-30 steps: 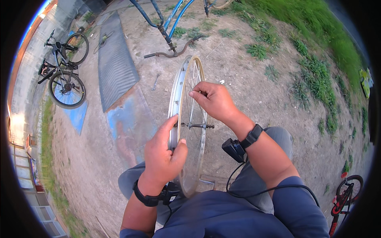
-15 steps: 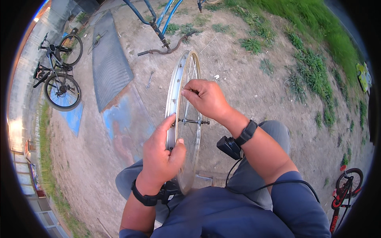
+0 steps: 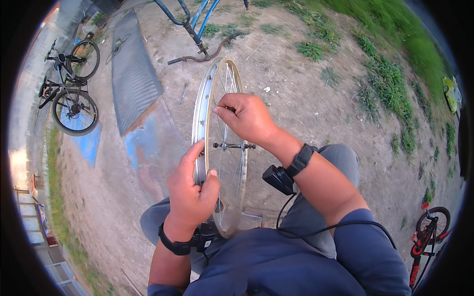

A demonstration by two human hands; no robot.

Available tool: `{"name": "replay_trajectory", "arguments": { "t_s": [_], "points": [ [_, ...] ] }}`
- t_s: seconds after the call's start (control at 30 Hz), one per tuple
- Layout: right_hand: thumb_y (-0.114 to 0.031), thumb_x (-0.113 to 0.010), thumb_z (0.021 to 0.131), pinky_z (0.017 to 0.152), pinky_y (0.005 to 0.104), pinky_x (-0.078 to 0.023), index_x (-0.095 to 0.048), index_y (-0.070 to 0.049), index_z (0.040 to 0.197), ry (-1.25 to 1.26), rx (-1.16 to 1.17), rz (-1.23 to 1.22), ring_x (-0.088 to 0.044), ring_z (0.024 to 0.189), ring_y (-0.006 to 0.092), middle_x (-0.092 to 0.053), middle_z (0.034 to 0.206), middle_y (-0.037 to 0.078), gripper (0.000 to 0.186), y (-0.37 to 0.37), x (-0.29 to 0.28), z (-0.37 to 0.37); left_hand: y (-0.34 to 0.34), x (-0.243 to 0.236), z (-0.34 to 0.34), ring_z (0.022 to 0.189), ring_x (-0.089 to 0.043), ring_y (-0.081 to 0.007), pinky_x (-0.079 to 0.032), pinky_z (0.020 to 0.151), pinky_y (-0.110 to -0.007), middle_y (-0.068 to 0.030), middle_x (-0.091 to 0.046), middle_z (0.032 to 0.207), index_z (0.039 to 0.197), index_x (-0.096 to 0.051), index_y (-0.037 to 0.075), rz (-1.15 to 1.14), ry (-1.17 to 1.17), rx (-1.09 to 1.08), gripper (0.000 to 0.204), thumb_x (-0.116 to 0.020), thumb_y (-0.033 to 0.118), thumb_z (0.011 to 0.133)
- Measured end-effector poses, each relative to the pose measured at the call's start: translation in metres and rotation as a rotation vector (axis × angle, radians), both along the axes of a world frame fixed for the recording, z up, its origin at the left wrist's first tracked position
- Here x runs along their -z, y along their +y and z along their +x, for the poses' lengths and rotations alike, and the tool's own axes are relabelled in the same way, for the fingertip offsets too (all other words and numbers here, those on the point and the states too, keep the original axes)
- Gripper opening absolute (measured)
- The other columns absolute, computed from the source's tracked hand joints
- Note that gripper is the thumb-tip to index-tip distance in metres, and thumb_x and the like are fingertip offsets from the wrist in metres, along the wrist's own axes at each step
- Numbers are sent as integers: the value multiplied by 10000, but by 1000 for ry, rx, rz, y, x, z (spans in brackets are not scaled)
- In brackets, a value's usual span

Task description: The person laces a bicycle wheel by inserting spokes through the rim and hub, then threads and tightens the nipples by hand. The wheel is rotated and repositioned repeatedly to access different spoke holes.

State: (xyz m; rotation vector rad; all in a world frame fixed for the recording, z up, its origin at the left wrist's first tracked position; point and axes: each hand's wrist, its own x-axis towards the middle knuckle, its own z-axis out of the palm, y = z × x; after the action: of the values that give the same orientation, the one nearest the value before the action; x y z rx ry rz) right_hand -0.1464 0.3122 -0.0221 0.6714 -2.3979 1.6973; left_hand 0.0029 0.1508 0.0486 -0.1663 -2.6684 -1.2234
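A bare bicycle wheel (image 3: 201, 101) with a silver rim and thin spokes stands upright between my knees, its axle (image 3: 233, 146) pointing sideways. My left hand (image 3: 191, 190) grips the near part of the rim, thumb up along it. My right hand (image 3: 245, 117) reaches over the far side of the rim, fingers pinched on a spoke just above the hub. Both wrists wear black bands, and a small black box hangs from the right one on a cable.
Bare dirt ground lies all around. A blue bicycle frame (image 3: 195, 22) stands ahead. A grey ridged sheet (image 3: 132, 71) and a blue painted panel (image 3: 153, 143) lie to the left. A parked bicycle (image 3: 69, 93) is far left, a red one (image 3: 427, 237) lower right. Grass grows at right.
My right hand stayed pinched among the spokes near the hub while the left kept its grip on the rim; the view shifted slightly.
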Motion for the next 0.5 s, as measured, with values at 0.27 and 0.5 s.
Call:
{"name": "replay_trajectory", "arguments": {
  "t_s": [0.27, 0.5],
  "points": [
    [-159, -746, 909, 630, 429, -501, -690, -13, 847, 82, 16, -13, -635, 690, 349, -652, 757, 158, 168, -1, 3, 2, 3, 3, 2, 860, -720, -290, -560, 775, -367, -234, -707, 1101, 1368, -562, -57, -24, 57, 22, 549, -678, 24, 837],
    [-151, -751, 913, 624, 408, -499, -687, -4, 846, 104, -3, -1, -632, 684, 329, -646, 753, 147, 174, -1, 2, 7, 1, 5, 4, 995, -735, -379, -572, 863, -396, -264, -700, 1157, 1367, -558, -60, 2, 49, 19, 553, -684, 15, 833]
  ]
}}
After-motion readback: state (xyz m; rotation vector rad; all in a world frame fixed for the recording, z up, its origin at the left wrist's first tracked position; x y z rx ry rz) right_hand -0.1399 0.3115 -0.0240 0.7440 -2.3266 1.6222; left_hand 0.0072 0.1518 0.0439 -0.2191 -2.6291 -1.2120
